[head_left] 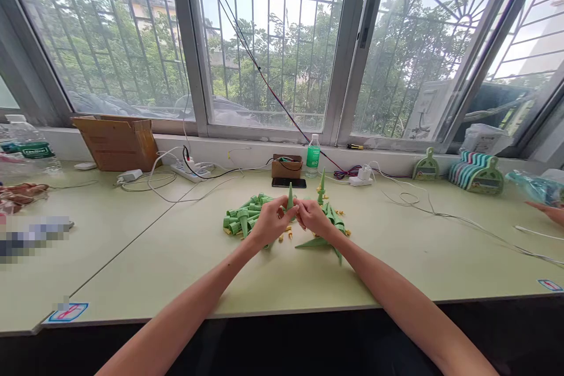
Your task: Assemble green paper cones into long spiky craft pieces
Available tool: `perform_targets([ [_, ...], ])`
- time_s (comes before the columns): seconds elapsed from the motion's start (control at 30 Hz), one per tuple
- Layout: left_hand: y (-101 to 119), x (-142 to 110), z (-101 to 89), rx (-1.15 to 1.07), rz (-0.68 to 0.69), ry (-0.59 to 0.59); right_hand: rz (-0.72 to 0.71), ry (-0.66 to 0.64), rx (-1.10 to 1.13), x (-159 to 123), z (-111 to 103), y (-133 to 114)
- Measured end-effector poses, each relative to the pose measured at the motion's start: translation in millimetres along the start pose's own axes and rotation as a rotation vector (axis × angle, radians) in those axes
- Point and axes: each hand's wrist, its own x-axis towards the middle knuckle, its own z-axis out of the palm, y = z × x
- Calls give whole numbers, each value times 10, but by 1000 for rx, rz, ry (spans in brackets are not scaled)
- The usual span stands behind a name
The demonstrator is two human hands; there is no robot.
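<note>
Over the table's middle, a green plastic spike (pixel 290 196) points tip up between my two hands. My left hand (pixel 269 222) is closed around its lower part. My right hand (pixel 312 215) pinches at its base, touching the left fingertips; whether a small part is in that pinch is hidden. Left of the hands lies a pile of green ribbed spikes (pixel 243 220). On the right, partly behind my right hand, are more green spikes (pixel 330 214) with yellow fittings, one standing upright. Small yellow pieces (pixel 289 235) lie loose below the hands.
Behind the piles are a phone (pixel 288 183), a small cardboard box (pixel 282 170) and a green-labelled bottle (pixel 313 155). White cables (pixel 423 210) cross the right side. A larger box (pixel 117 144) stands back left. Another person's hand (pixel 549 211) shows at the far right.
</note>
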Motion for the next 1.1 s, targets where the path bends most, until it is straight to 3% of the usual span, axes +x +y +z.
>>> perform_targets([
  [0.57,-29,1,-4,173,40,11,-43,-19,-127,7,0,23],
  [1.1,-14,-4,-6,189,30,9,-41,-19,-155,13,-5,-6],
])
